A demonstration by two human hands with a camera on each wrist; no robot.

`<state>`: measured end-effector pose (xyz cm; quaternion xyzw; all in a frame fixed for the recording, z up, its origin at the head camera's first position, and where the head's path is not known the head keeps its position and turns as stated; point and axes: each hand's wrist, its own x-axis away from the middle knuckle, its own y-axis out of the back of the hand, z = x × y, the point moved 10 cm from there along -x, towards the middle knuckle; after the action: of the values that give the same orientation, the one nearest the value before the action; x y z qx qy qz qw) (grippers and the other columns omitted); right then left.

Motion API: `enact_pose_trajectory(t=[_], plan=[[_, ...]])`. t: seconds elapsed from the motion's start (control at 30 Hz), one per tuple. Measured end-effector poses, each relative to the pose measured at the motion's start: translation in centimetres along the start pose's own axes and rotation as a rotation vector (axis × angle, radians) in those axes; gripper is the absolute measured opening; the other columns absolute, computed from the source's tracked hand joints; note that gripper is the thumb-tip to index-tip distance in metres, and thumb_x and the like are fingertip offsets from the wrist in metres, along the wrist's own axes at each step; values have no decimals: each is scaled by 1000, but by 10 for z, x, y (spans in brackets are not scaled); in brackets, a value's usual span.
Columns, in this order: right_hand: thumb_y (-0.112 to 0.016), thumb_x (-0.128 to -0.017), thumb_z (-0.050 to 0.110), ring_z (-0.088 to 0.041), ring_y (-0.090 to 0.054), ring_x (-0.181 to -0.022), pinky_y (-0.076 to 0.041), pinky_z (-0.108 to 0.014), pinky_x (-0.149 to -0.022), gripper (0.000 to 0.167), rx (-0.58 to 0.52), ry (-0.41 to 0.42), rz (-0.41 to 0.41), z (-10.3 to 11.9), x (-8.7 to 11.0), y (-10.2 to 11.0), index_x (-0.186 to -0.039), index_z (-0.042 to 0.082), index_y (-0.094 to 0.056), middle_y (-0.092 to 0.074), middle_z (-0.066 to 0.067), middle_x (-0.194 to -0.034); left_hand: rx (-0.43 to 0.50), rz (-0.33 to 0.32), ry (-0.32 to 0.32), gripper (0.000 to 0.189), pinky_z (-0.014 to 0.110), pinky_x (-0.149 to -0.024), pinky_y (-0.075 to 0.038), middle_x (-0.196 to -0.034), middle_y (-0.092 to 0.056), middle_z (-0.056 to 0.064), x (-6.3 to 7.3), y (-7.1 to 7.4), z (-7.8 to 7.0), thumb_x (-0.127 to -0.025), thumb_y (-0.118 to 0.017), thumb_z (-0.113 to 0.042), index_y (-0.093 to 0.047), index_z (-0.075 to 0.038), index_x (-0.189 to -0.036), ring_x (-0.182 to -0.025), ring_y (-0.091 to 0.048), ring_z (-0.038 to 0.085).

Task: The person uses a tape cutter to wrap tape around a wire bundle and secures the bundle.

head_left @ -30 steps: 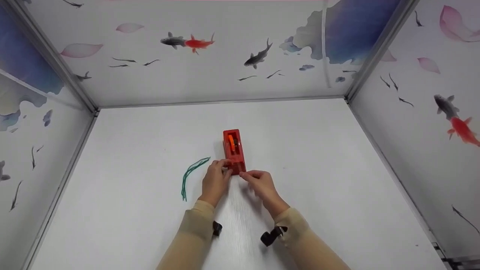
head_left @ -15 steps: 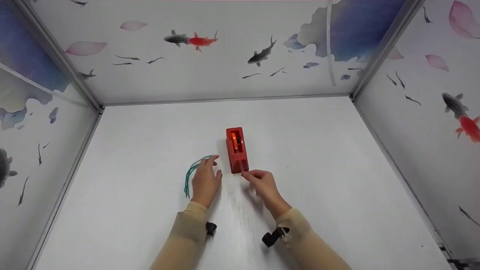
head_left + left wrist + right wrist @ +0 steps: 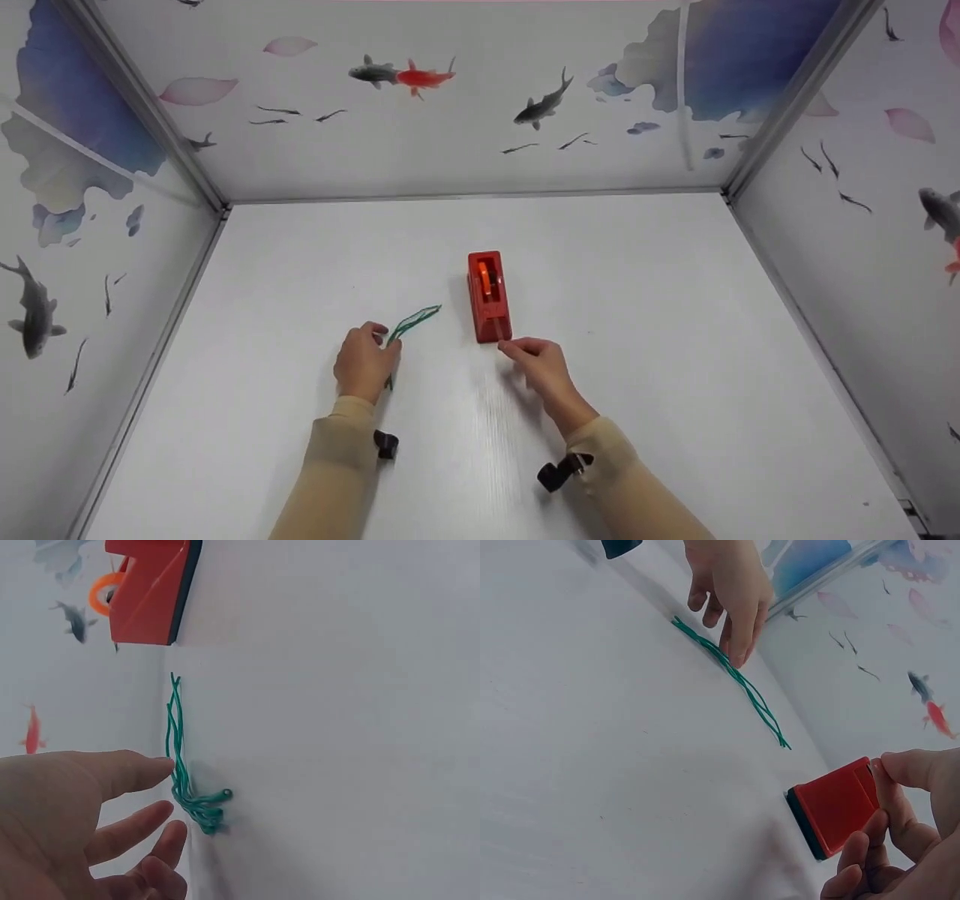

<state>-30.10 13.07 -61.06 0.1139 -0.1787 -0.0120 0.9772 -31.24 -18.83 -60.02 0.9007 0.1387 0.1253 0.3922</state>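
A red tape dispenser (image 3: 491, 309) with an orange tape core (image 3: 484, 279) stands near the middle of the white table. My right hand (image 3: 544, 367) pinches the end of the clear tape (image 3: 498, 330) between thumb and forefinger at the dispenser's near end. To the left lies a bent bundle of thin green wire-like strands (image 3: 411, 321). My left hand (image 3: 364, 364) is beside this bundle, its thumb and fingers spread apart and the thumb tip right at the strands (image 3: 177, 742). The left wrist view shows the strands' cut ends turned toward the fingers.
Pale panels printed with fish and petals rise at the back (image 3: 480, 161), left and right of the table (image 3: 630, 300). A black wrist camera (image 3: 564, 471) sticks out from the right sleeve, another (image 3: 386, 445) from the left.
My left hand has left the dispenser's near end, passed over the green strands and come down on their left side. My right hand keeps pinching the tape.
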Motion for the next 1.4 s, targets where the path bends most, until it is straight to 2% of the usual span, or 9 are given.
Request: enact_pose_trajectory(t=[0.27,0.43,0.6,0.8,0.97,1.07,1.23,1.4], plan=[[-78,-91,38,-18,-51,-88,-41,-29,-60,31,-11,5,-18,0,1,4,-101,9,-78,-64,-1,-98,40,5,12,18,42,-82,-50,-102,-68,9,-1,-5,5,-95,-71,-25,-72,-9,-104,-95,-64,27],[-78,-91,38,-20,-51,-88,-42,-28,-60,33,2,-15,-19,-2,1,4,-103,8,-78,-63,-1,-96,12,48,21,20,42,-84,-51,-102,-71,11,-3,-9,7,-97,-69,-23,-72,-7,-107,-95,-66,28],[-78,-91,39,-18,-52,-86,-43,-28,-60,33,6,-16,-21,-2,1,4,-102,8,-78,-63,-1,-96,-36,97,-34,20,44,-89,-52,-105,-72,13,-6,-14,3,-98,-67,-19,-70,-4,-110,-99,-66,29],[-77,-91,39,-19,-51,-85,-42,-28,-59,34,14,-25,-14,-4,1,5,-105,8,-78,-62,-1,-95,-14,134,-39,17,43,-92,-52,-106,-69,14,-3,-15,6,-98,-64,-15,-67,-3,-109,-100,-62,29],[-77,-91,41,-20,-51,-86,-42,-28,-59,35,12,-53,-14,-9,3,5,-106,9,-78,-62,-1,-96,-40,124,-50,16,42,-94,-51,-107,-64,15,4,-13,5,-100,-62,-12,-67,-1,-110,-104,-58,30],[-78,-90,39,-20,-53,-86,-41,-27,-58,35,-15,-39,-19,-8,3,4,-105,8,-77,-64,-2,-95,-60,97,-75,14,43,-90,-53,-104,-68,15,8,-6,0,-100,-63,-12,-69,-1,-107,-101,-61,30],[-79,-90,37,-20,-53,-85,-41,-26,-56,34,-34,-15,-21,-3,2,1,-104,6,-77,-65,-5,-95,23,97,-67,9,39,-80,-53,-93,-74,7,13,0,-4,-97,-70,-13,-74,-7,-101,-87,-67,23],[-76,-93,36,-21,-62,-90,-48,-29,-65,32,-35,-15,-2,4,2,-5,-105,6,-76,-69,-9,-102,99,112,-62,8,36,-81,-52,-91,-75,3,19,-1,-8,-92,-78,-16,-79,-11,-98,-86,-65,20]])
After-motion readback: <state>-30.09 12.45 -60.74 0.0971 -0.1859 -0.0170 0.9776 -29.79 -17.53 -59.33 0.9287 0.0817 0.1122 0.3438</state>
